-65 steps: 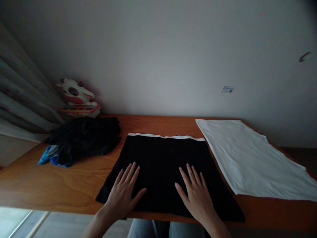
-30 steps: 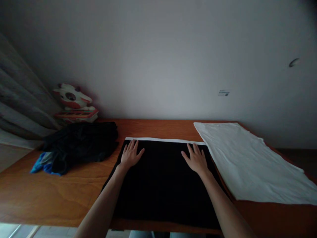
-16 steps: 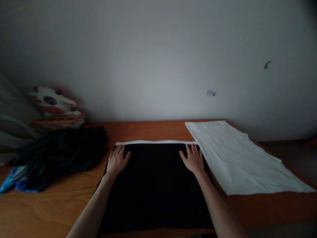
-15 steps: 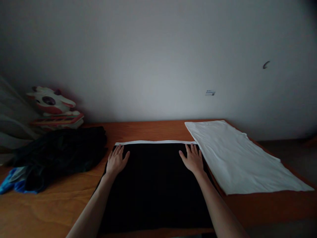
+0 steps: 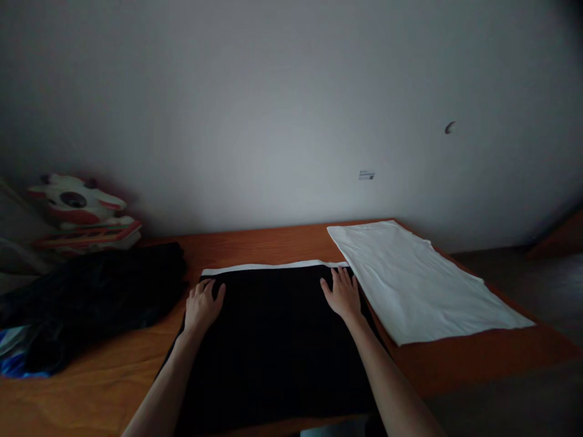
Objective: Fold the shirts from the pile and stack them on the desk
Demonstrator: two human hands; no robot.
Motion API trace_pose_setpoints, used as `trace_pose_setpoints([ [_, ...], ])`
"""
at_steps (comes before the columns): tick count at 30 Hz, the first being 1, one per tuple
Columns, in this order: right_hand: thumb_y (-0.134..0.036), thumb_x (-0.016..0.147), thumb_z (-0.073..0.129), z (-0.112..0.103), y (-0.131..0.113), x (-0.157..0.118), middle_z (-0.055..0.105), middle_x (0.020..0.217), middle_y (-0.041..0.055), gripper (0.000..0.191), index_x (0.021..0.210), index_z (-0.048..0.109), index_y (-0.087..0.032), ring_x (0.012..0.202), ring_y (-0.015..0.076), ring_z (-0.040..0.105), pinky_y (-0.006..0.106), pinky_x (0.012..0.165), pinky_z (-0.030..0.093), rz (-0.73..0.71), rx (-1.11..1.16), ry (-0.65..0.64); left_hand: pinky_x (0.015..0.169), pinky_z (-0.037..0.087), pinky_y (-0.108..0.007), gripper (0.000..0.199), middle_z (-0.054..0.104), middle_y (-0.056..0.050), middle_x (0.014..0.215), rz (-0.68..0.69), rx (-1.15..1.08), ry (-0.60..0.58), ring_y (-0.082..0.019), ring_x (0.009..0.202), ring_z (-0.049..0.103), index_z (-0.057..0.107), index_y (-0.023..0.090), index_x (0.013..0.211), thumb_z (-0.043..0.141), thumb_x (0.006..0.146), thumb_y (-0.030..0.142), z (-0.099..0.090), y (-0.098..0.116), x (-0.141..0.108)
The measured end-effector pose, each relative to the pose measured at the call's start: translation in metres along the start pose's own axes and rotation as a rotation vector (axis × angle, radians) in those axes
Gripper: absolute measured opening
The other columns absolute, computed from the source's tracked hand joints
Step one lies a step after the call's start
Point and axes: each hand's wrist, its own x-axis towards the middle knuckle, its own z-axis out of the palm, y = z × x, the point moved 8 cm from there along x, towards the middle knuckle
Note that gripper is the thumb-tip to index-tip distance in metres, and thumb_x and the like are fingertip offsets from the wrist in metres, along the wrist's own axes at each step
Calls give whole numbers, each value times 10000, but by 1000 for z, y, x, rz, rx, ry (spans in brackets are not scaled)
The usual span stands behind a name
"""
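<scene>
Lying palm-down in the head view, both hands rest on a black garment (image 5: pixel 277 346) spread on the wooden table (image 5: pixel 237 246) in front of the person. The left hand (image 5: pixel 201 308) is by its far left corner, fingers close together and slightly bent, thumb held apart; the right hand (image 5: pixel 344 295) is at the far right corner, fingers a little spread, their tips at the white band (image 5: pixel 268 266) along the far edge. Neither hand pinches anything. Set this wide, they probably keep the cloth flat and the band straight. A white garment (image 5: pixel 410 279) lies flat to the right, just beside the black one; whether their edges touch I cannot tell. To the left, a heap of dark clothes (image 5: pixel 127 291) with some blue cloth (image 5: pixel 20 364) sits near a cow toy (image 5: pixel 75 200), likely there to leave the middle for spreading.
</scene>
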Motion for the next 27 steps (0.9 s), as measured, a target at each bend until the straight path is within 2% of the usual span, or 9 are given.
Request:
trace_pose_setpoints([
  [5, -433, 1026, 400, -7, 0, -15, 462, 1567, 200, 559, 1434, 554, -84, 1475, 308, 382, 482, 1208, 212, -12, 29, 75, 978, 498, -468, 570, 649, -192, 1294, 22, 19, -19, -351, 1136, 618, 708, 115, 1224, 383, 963, 504, -4, 4, -5],
  [8, -394, 1023, 430, -19, -1, -21, 570, 1477, 165, 449, 1332, 643, -149, 1372, 295, 491, 447, 1131, 325, -4, 49, 123, 925, 507, -463, 485, 682, -167, 1225, 61, 76, -58, -341, 1088, 627, 731, 166, 1150, 395, 968, 464, -9, 13, -3],
  [12, -362, 996, 519, -35, -4, -19, 679, 1271, 142, 310, 1159, 724, -196, 1202, 292, 583, 408, 1003, 417, -24, 47, 44, 925, 496, -474, 410, 719, -154, 1147, 207, 197, -145, -348, 1072, 622, 741, 170, 1094, 402, 959, 356, -18, 37, 5],
  [16, -294, 968, 569, -52, -3, -18, 723, 1155, 115, 228, 1102, 721, -189, 1121, 240, 643, 327, 954, 451, -85, 79, -12, 904, 500, -526, 359, 718, -162, 1160, 283, 268, -108, -384, 1114, 616, 750, 216, 1044, 435, 915, 333, -30, 56, 23],
  [18, -277, 963, 560, -61, 4, -20, 745, 1096, 97, 204, 1065, 711, -185, 1035, 215, 687, 286, 877, 479, -74, 97, -22, 865, 527, -485, 366, 735, -163, 1113, 247, 167, -178, -353, 1035, 673, 729, 211, 1040, 409, 913, 336, -25, 61, 36],
  [20, -284, 955, 557, -72, 13, -25, 759, 1031, 84, 184, 1022, 698, -186, 959, 211, 712, 274, 806, 495, -46, 115, -17, 815, 549, -444, 362, 762, -154, 1016, 153, 30, -301, -331, 932, 721, 701, 190, 1019, 400, 902, 352, -13, 64, 50],
  [23, -281, 919, 583, -89, 27, -40, 760, 921, 62, 119, 948, 666, -201, 844, 210, 724, 276, 737, 502, -34, 179, 28, 753, 568, -395, 302, 759, -82, 745, 29, -143, -437, -298, 773, 746, 653, 200, 942, 427, 871, 387, 4, 72, 65],
  [25, -253, 889, 596, -103, 35, -56, 750, 869, 44, 82, 949, 635, -212, 783, 202, 724, 271, 701, 508, -54, 245, 100, 711, 578, -357, 251, 729, -11, 644, -46, -300, -450, -258, 680, 739, 616, 229, 925, 457, 849, 408, 8, 79, 67],
  [27, -230, 886, 574, -119, 45, -77, 748, 872, 37, 163, 1045, 607, -217, 762, 197, 729, 268, 672, 521, -76, 306, 204, 720, 590, -339, 221, 745, 26, 704, -98, -445, -381, -235, 708, 744, 592, 254, 913, 494, 823, 430, 2, 89, 66],
])
